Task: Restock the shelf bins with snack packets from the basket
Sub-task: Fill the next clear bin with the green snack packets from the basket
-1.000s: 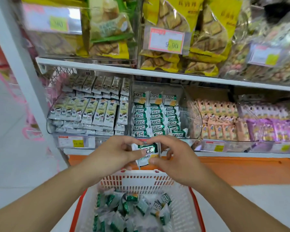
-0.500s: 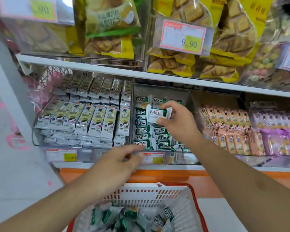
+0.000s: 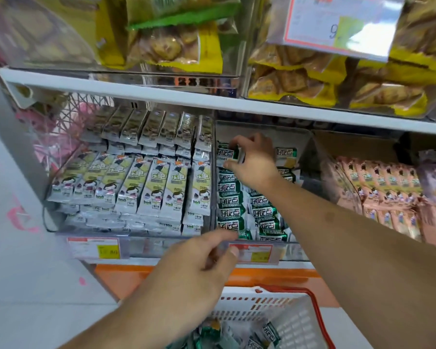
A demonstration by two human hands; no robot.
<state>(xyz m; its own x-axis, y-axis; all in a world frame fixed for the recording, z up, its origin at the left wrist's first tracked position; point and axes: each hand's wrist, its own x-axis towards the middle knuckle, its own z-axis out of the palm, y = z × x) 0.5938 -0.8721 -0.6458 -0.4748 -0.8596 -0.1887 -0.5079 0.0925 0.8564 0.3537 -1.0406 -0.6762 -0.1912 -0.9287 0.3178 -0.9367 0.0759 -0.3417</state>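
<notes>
My right hand [image 3: 252, 159] reaches deep into the clear middle bin [image 3: 303, 147] and pinches a green-and-white snack packet [image 3: 228, 154] at the back of the left row. Rows of the same green packets [image 3: 230, 205] fill that bin. My left hand [image 3: 199, 263] hovers in front of the bin's front edge, fingers loosely curled, holding nothing I can see. Below, the white basket with a red rim [image 3: 300, 321] holds several more green packets [image 3: 269, 333].
To the left, a bin of grey-and-yellow bar packets [image 3: 146, 182]; to the right, pink packets [image 3: 383, 187]. The upper shelf board [image 3: 161, 94] overhangs the bins and carries yellow biscuit bags [image 3: 300, 71]. Price tags [image 3: 252, 251] line the shelf front above an orange base [image 3: 116, 273].
My right hand has carried the green packet further back and left inside the bin. My left hand has stayed near the bin's front edge. The view has moved closer to the shelf.
</notes>
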